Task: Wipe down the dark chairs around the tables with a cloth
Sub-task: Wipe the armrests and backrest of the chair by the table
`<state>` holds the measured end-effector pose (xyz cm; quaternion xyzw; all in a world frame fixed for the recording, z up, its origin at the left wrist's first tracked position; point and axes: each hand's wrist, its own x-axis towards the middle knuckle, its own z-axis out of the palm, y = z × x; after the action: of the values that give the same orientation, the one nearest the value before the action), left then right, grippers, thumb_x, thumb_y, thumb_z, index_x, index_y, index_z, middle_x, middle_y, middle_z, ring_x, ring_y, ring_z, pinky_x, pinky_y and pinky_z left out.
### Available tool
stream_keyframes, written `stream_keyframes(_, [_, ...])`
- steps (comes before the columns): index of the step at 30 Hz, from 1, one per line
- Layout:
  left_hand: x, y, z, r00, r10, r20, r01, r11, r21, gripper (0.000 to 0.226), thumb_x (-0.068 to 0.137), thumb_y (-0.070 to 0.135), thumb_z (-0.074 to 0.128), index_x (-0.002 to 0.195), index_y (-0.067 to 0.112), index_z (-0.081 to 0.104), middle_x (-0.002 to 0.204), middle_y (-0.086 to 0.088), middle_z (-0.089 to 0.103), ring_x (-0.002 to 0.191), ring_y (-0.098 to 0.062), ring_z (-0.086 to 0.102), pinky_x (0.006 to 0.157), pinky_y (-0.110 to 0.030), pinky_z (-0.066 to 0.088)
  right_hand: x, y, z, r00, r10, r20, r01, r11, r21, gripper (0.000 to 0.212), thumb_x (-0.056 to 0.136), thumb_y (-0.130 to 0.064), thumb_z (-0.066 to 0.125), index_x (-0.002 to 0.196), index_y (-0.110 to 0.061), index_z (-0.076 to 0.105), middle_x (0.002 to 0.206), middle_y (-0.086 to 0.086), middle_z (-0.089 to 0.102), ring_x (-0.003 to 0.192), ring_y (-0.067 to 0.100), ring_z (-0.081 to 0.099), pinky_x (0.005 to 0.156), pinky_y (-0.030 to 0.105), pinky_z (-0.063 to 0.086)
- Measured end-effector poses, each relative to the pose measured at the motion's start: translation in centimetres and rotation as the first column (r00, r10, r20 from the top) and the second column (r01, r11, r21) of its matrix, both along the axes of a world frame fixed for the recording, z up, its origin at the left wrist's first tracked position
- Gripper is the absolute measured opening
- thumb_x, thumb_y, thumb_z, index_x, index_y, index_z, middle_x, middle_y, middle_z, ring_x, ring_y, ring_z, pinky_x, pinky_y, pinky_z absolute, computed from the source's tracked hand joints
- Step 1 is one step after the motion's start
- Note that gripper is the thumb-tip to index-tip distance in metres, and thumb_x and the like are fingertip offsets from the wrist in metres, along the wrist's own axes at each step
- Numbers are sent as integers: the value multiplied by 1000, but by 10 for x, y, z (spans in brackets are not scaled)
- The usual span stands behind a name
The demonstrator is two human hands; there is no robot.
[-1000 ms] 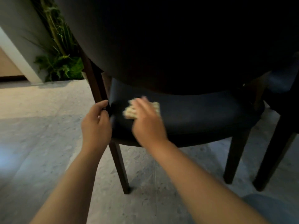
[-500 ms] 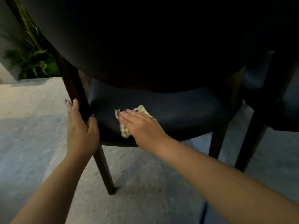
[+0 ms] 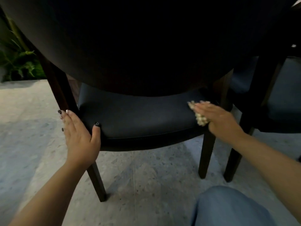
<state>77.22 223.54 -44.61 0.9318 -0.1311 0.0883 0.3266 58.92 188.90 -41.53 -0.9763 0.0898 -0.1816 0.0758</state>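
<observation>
1. while the left hand grips the chair leg at 9 o'clock, flat right hand presses the cloth at 3 o'clock.
2. cloth looks soft and light; palm it flat.

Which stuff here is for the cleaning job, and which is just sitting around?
For the job:
- cloth, pressed flat on the seat by the right hand
- dark chair
- left hand, holding the chair's leg

Just around:
- green plants
- second chair on the right
- speckled floor
</observation>
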Motion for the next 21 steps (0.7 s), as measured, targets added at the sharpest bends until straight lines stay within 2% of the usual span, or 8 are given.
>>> stream_keyframes(3, [-1,1,0,1000,-1,2,1,1000,-16,80,100,38,40,152,11,-15,160,-8,-20,147,-20,-18,120,-39,-6,-12,-25,0,975,-222,23,217,967,130,79,72,25,46,138,-18,47,144,2,46,136,14,37,115,31,25])
stream_keyframes(5, [-2,1,-2,1000,-5,-4,5,999,-38,81,100,39,41,152,11,-15,161,-7,-19,147,-19,-18,119,-39,-6,-5,-20,-1,919,-388,63,357,891,279,70,79,18,45,139,-18,49,146,0,44,135,14,38,113,22,22])
stream_keyframes(7, [-1,2,-2,999,7,-40,-10,997,-78,85,99,41,44,152,12,-16,161,-5,-20,147,-18,-19,119,-37,-7,13,2,-4,848,-523,87,468,815,342,65,83,12,45,141,-17,46,148,1,41,137,15,35,114,23,19])
stream_keyframes(9, [2,3,0,990,56,-133,-77,985,-155,91,96,41,52,153,11,-12,162,-7,-15,148,-23,-15,119,-39,-4,30,36,-7,818,-566,102,509,796,327,64,84,10,44,143,-14,42,151,3,38,140,16,30,116,26,14])
stream_keyframes(12, [7,7,3,950,57,-308,-173,914,-367,82,94,37,57,152,8,5,159,-14,13,146,-34,15,119,-52,20,46,103,-14,870,-483,98,435,846,307,63,84,10,43,145,-6,37,153,8,32,143,19,23,117,27,9])
stream_keyframes(15, [6,12,7,864,22,-502,-306,816,-490,56,100,39,42,147,13,27,147,-11,39,134,-32,39,112,-52,32,64,163,-19,917,-368,157,317,907,277,60,82,10,48,141,-1,40,150,14,36,142,25,27,118,34,15])
stream_keyframes(18, [7,16,14,780,-18,-625,-470,642,-606,32,100,41,35,112,21,57,108,-3,60,102,-20,55,102,-45,39,88,208,-18,954,-223,200,160,943,291,56,76,15,52,131,5,51,140,19,48,136,32,39,115,40,25])
stream_keyframes(21, [3,21,21,763,-80,-642,-542,461,-702,36,101,43,32,88,22,59,82,6,65,76,-9,59,76,-33,44,111,243,-13,979,29,200,-82,961,263,56,74,15,51,128,5,54,136,20,52,133,32,43,113,44,31])
